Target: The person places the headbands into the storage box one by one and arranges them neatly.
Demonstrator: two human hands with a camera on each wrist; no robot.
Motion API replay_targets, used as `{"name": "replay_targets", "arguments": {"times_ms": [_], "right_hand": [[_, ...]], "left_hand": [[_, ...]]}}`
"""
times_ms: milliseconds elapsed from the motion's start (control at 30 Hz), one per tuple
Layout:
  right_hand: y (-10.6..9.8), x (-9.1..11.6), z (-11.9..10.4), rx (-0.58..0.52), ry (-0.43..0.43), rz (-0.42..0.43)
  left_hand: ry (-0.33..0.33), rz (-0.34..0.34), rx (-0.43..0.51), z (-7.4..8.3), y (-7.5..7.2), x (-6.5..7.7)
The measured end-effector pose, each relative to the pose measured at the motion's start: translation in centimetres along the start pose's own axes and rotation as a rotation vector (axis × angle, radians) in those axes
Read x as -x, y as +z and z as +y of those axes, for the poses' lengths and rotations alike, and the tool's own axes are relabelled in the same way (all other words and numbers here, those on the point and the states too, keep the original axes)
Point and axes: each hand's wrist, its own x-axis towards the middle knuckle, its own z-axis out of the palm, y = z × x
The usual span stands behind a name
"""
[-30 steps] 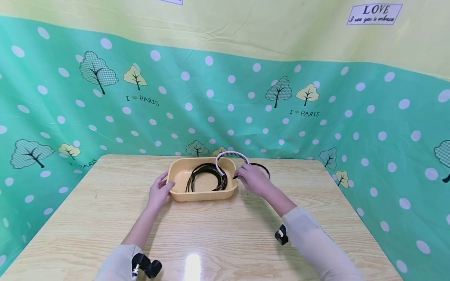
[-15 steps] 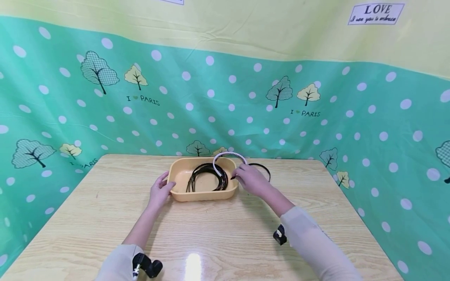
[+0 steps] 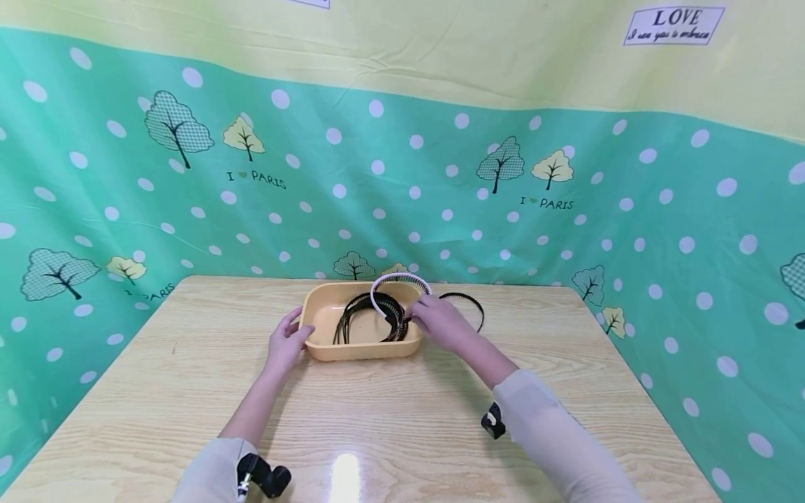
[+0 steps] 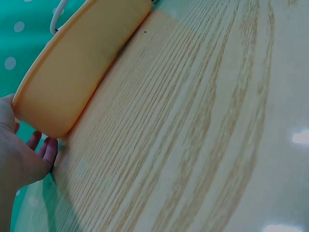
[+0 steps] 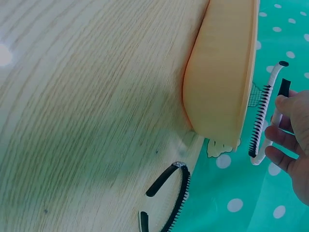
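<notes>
A pale orange plastic basin (image 3: 358, 353) stands towards the back of the table. At its left end my left hand (image 3: 287, 344) grips the rim, thumb over the edge and fingers along the outer wall. Several black headbands (image 3: 344, 321) lie nested inside the basin. My right hand (image 3: 440, 321) pinches a white headband (image 5: 263, 116) with black teeth and black tips by one end. In the head view this headband arches over the basin's right part, overlapping the black ones. To the right of the basin, another black toothed headband (image 5: 183, 191) lies on the table.
The wood-grain table (image 3: 377, 426) ends at the back against a green dotted cloth (image 3: 251, 209). A small black camera sits at each wrist, the left one (image 3: 264, 476) and the right one (image 3: 494, 420).
My right hand has moved left, carrying the white headband further over the basin. My left hand stays on the rim, and the black headband on the table lies where it was.
</notes>
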Motion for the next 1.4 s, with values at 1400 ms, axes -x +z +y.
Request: {"name": "replay_targets", "arguments": {"times_ms": [1400], "right_hand": [[1.9, -1.6, -2.9, 0.103, -0.014, -0.015]], "left_hand": [[0.004, -0.004, 0.005, -0.1, -0.1, -0.1]]}}
